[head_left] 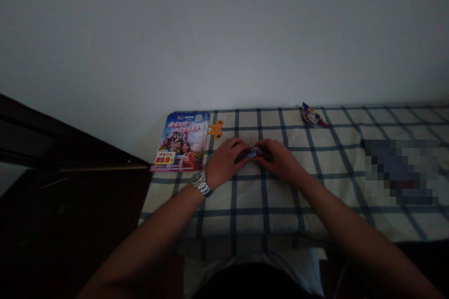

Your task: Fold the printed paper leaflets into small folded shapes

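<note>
Both hands meet over the middle of the checked cloth, fingers bent around a small folded paper (253,153) with blue and reddish print. My left hand (226,161), with a silver watch (201,183) on its wrist, pinches the paper's left side. Its right side is gripped by my right hand (278,159). Fingers cover much of the paper, so its full shape is hidden. Left of my left hand lies a stack of printed flyers (182,142), blue at the top with a yellow price box.
A folded colourful paper piece (313,117) rests at the back right, near the white wall (245,37). An orange cartoon figure (215,129) shows beside the flyers. A blurred-out dark object (398,168) lies at the right of the checked tablecloth (245,215).
</note>
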{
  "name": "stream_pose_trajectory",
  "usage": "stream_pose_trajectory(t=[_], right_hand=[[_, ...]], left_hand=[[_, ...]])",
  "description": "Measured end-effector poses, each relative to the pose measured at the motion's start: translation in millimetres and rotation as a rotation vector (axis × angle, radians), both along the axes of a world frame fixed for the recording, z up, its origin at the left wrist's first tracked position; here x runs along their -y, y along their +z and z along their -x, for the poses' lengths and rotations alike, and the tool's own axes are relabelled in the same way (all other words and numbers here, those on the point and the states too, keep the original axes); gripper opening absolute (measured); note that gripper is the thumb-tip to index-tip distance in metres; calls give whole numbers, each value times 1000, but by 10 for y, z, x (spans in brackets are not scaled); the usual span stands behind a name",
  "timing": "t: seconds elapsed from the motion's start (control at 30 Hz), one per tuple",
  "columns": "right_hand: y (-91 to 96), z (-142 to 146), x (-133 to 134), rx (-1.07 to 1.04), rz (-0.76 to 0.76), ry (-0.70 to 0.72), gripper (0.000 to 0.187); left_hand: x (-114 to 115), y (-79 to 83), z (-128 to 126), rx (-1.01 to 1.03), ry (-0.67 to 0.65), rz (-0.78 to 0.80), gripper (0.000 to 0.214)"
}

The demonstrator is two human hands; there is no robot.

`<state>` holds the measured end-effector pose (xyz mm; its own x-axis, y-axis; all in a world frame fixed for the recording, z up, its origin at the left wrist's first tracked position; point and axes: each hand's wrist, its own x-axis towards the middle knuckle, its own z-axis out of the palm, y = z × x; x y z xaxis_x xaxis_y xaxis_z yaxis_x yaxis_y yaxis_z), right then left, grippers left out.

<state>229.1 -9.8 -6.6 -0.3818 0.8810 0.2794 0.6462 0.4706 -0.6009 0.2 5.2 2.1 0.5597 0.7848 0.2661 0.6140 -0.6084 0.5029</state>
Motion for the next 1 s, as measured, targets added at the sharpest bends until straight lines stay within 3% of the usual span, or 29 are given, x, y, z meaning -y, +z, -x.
stream_pose_trajectory(t=[0.3, 0.53, 0.7, 1.0], right_hand=[[41, 6, 14, -375, 213, -29, 33], [19, 23, 20, -592, 378, 16, 39], [31, -12, 23, -495, 409, -19, 26], [88, -17, 32, -398, 353, -61, 21]], left_hand=[[32, 54, -27, 276, 75, 239, 21], [25, 119, -16, 368, 104, 243, 14], [13, 103, -2, 402, 72, 242, 17], [11, 119, -8, 407, 54, 258, 17]])
